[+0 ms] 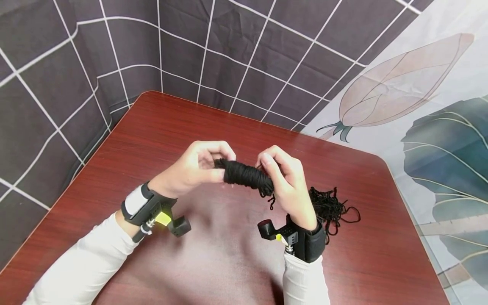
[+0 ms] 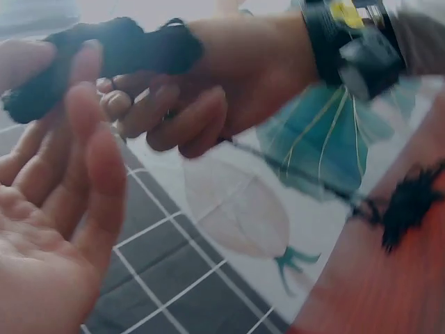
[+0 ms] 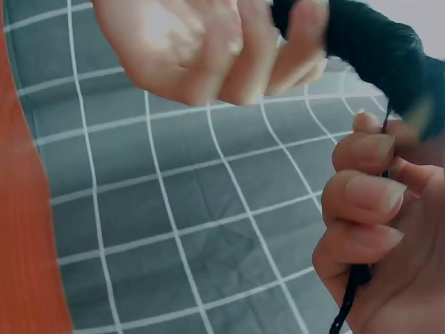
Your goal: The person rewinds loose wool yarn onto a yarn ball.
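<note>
A bundle of black cord (image 1: 245, 175), wound round its middle with loops at its right end, is held above the table between both hands. My left hand (image 1: 194, 165) pinches the bundle's left end between thumb and fingers. In the right wrist view a strand of cord (image 3: 345, 306) runs through the curled fingers of my right hand (image 3: 368, 202), beside the bundle. From the head view my right hand (image 1: 287, 182) is at the bundle's right end. A loose tangle of the same black cord (image 1: 329, 207) lies on the table behind the right wrist.
The reddish-brown table (image 1: 171, 123) has rounded corners. A dark curtain with a white grid (image 1: 225, 55) hangs at its back and left, and a leaf-printed cloth (image 1: 381, 140) on the right. Each wrist wears a black strap with a small camera (image 1: 179, 225).
</note>
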`<state>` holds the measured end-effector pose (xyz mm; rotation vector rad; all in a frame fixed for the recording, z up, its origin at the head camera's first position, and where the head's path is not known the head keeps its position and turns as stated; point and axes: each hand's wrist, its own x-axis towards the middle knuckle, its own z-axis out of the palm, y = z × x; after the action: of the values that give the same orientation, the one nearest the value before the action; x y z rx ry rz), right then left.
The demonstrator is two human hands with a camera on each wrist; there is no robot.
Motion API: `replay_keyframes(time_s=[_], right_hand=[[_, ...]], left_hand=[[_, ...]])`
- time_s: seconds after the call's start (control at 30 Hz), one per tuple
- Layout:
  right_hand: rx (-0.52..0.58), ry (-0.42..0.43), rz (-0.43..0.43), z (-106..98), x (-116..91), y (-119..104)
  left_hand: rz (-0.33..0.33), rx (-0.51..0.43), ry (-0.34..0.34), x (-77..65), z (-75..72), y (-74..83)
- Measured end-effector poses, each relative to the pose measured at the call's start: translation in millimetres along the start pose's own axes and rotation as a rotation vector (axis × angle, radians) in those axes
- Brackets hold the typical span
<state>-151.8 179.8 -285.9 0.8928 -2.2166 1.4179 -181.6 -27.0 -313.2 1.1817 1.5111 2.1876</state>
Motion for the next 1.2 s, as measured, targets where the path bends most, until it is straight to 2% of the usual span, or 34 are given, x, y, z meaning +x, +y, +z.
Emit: replay_keyframes(time_s=[0.2, 0.27, 0.33, 0.4, 0.43, 0.53, 0.6, 0.67, 0.73, 0.8, 0.87, 0.97, 1.1, 1.2], right_hand=[[0.146, -0.075, 0.042, 10.2, -1.6, 2.6], [0.163, -0.101, 0.022, 14.1, -1.5, 3.4], [0.141, -0.117, -0.002, 17.9, -1.0, 3.2], [0.070, -0.130, -0.034, 21.3, -0.2, 2.2], [0.022, -0.133, -0.044, 22.7, 0.3, 1.4], [-0.113, -0.134, -0.075, 24.3, 1.0, -1.5], [-0.175, -0.115, -0.091, 22.9, 0.8, -4.2], [-0.209, -0.083, -0.106, 19.7, 0.2, -6.7], [-0.230, -0.044, -0.111, 15.0, -0.4, -8.7], [-0.236, 0.000, -0.108, 9.8, -0.6, -9.7], [-0.237, 0.045, -0.097, 4.6, -0.7, -9.7], [-0.215, 0.099, -0.085, -1.4, -0.6, -9.7], [-0.186, 0.129, -0.086, -4.8, -0.3, -8.0], [-0.142, 0.114, -0.080, -3.3, 0.4, -2.6]], left_hand=[[0.083, -0.321, 0.086, -0.1, 6.6, -4.3], [0.117, -0.381, 0.138, 0.6, 8.8, -4.4], [0.150, -0.381, 0.220, 1.9, 10.8, -3.1], [0.180, -0.300, 0.328, 3.1, 11.9, -0.9], [0.190, -0.224, 0.384, 3.4, 11.8, -0.1], [0.193, 0.100, 0.525, 4.1, 9.4, 1.4], [0.185, 0.314, 0.582, 4.6, 6.4, 1.3], [0.177, 0.475, 0.594, 5.4, 3.0, 1.1], [0.150, 0.566, 0.572, 6.1, -0.6, 0.5], [0.105, 0.610, 0.515, 6.1, -3.7, -0.3], [0.051, 0.629, 0.435, 5.8, -6.1, -1.5], [-0.033, 0.610, 0.276, 5.1, -9.1, -3.8], [-0.095, 0.442, 0.037, 2.9, -10.1, -3.0], [-0.095, 0.269, -0.084, 0.6, -8.8, 0.2]])
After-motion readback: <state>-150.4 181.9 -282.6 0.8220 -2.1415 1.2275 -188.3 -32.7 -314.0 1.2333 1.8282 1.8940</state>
